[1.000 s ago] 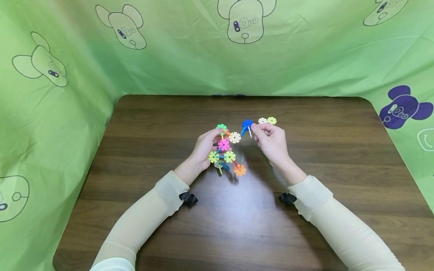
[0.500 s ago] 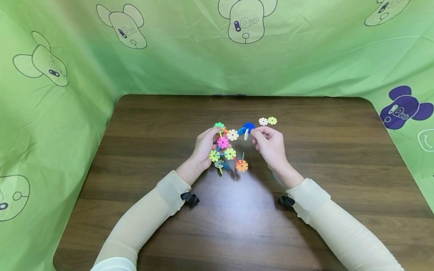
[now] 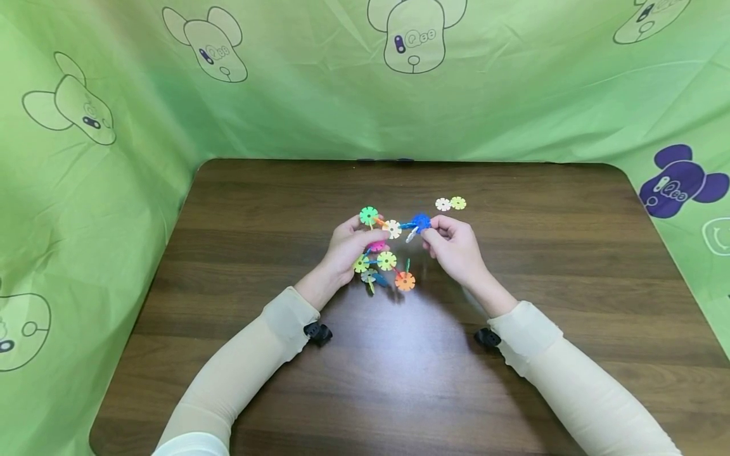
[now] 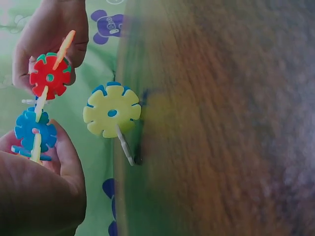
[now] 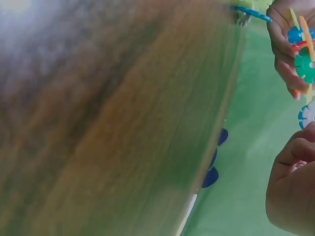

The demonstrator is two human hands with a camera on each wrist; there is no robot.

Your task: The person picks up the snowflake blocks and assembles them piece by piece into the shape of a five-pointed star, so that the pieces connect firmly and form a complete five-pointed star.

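Landmark: cream notched disc [image 3: 391, 229] | my left hand [image 3: 348, 250] grips the interlocking-disc chain [image 3: 386, 260], mostly nearer me than the cream | my right hand [image 3: 456, 247] pinches the blue notched disc [image 3: 421, 222] to its right | I'd brace close in, pushing straight and gently, lest the chain twist apart

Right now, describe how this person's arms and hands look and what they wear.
The left hand and right hand wear no gloves. The left sleeve and right sleeve are pale cream and plain, each ending in a loose cuff. A small black device sits beside each cuff. Whiter cloth shows at the left sleeve's lower end.
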